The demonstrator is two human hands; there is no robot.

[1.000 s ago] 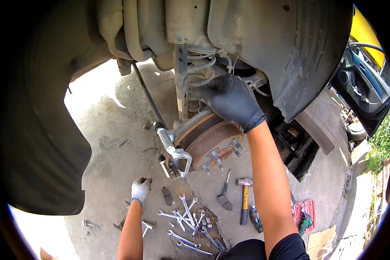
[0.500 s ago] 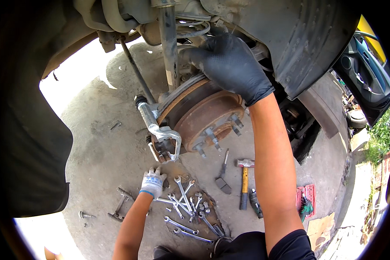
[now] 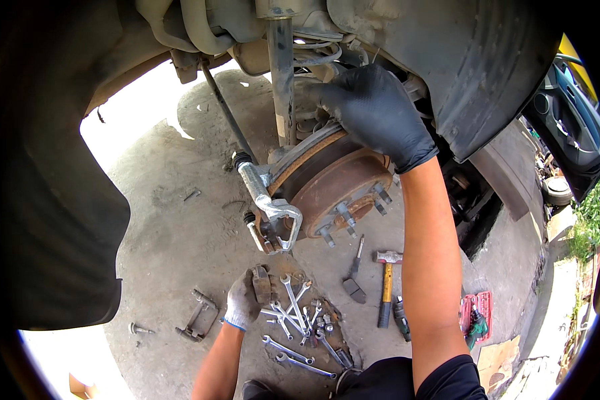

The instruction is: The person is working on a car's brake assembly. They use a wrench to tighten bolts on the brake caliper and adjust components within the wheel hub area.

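Since the studs [image 3: 345, 212] stand bare mid-frame & the silver bracket [image 3: 253, 181] sits at the lower-left edge of the disc [image 3: 340, 183], bracket mounting looks done, tho can't tell if it's fully tightened. Seating pads is prob. left: one dark brake pad [image 3: 263, 285] is in the L hand [image 3: 243, 298] at lower ctr, below the bracket & apart from it; what looks like a 2nd pad [image 3: 355, 291] lies on the floor [image 3: 160, 247] at lower ctr-right by a screwdriver [image 3: 355, 268]. A rusty bracket [image 3: 192, 334] lies lower left, w/ wrenches [image 3: 291, 293] right of the L hand. Its fingers are closed round the brake pad; the black-gloved R hand [image 3: 377, 117], upper ctr-right, is over the disc's top edge, fingers curled, but can't tell how far or on what. Vs. half a sec back, where the L hand is spread palm-down & hides the pad's spot, it now grips the pad; R hand, disc & silver bracket match approx, view shifted a bit.
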